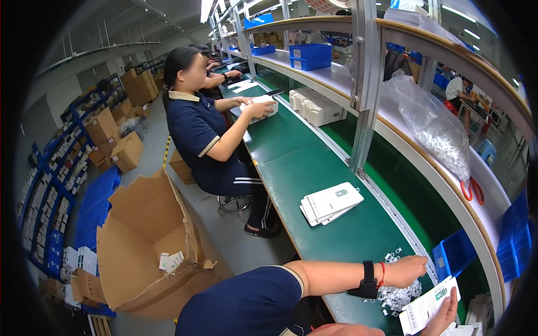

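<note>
My left hand (406,271) is closed at the far side of a pile of small white plastic clips (399,297), with a black wrist strap on its arm. Whatever its fingers may hold is hidden. At the lower right, my right hand (444,317) grips a flat white box (427,307) with green print, tilted beside the clips. Farther along the green bench (291,190) lies a short stack of similar flat white boxes (332,203).
A blue bin (454,253) stands right of my left hand. On the shelf are a bag of white parts (437,134) and red-handled pliers (472,191). A co-worker (196,123) sits farther up, handling a white case (260,108). A large carton (145,224) stands on the left.
</note>
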The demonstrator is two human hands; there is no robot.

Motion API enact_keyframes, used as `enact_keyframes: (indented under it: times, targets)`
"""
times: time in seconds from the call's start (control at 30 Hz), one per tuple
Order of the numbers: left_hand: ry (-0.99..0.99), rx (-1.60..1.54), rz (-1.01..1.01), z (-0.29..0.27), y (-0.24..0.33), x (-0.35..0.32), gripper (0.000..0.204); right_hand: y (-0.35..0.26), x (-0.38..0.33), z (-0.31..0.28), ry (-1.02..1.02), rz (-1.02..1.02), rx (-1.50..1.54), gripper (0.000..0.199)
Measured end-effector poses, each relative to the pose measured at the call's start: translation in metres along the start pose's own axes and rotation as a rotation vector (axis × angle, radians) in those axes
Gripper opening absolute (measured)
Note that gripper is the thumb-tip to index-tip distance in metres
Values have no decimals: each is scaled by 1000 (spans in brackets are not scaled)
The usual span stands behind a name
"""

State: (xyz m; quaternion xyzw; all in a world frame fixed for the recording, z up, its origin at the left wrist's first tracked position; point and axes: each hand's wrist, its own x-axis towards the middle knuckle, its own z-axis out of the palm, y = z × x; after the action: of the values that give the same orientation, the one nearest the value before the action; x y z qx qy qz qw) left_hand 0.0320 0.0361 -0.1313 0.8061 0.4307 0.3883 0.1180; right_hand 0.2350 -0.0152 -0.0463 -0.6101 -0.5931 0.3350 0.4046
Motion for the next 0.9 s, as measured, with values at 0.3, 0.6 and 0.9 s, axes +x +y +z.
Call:
enact_keyframes:
  times: [0.3, 0.6, 0.9]
  targets:
    - [26, -123, -44, -2, -3, 1, 20, 16, 4, 12, -48, -11, 97, 32]
    - [114, -525, 26, -4, 20, 3, 15, 81, 33, 43, -294, -199, 248, 32]
    - [63, -519, 72, 6, 20, 2, 20, 51, 11, 42, -153, -263, 35, 20]
